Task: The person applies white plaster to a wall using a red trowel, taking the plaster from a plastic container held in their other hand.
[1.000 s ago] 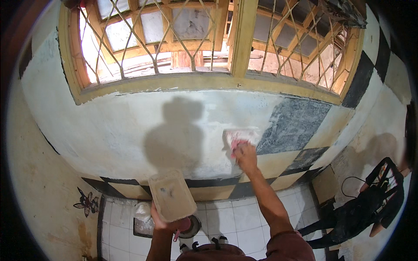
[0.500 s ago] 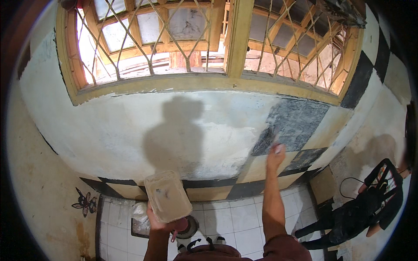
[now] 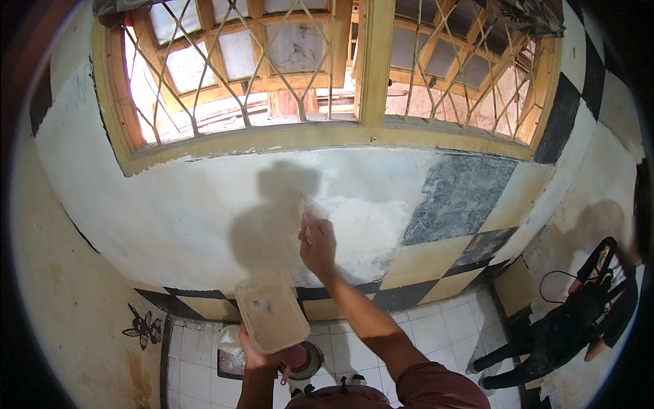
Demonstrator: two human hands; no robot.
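Note:
My left hand (image 3: 255,350) grips the edge of a rectangular plastic tub (image 3: 272,317), smeared inside with pale putty and held tilted in front of my body. My right arm reaches up and across to the wall. Closed in my right hand (image 3: 317,247) is what looks like a putty knife (image 3: 304,203), its thin pale blade pointing up at the wall; the hand hides its handle. Under the window, the wall (image 3: 368,204) is coated whitish in the middle. To the right, a dark square (image 3: 460,198) is streaked with thin pale putty.
A window (image 3: 371,136) with yellow frame and metal grille spans the top. On the tiled floor (image 3: 354,351) below stand a round dark bowl (image 3: 310,360) with a pink dipper (image 3: 294,356) and a white bag (image 3: 230,339). A person in dark clothes (image 3: 545,341) stands at right.
My right hand has swung left from the dark square to the whitish middle of the wall, near my shadow. The tub stays in my left hand, and the view has shifted slightly.

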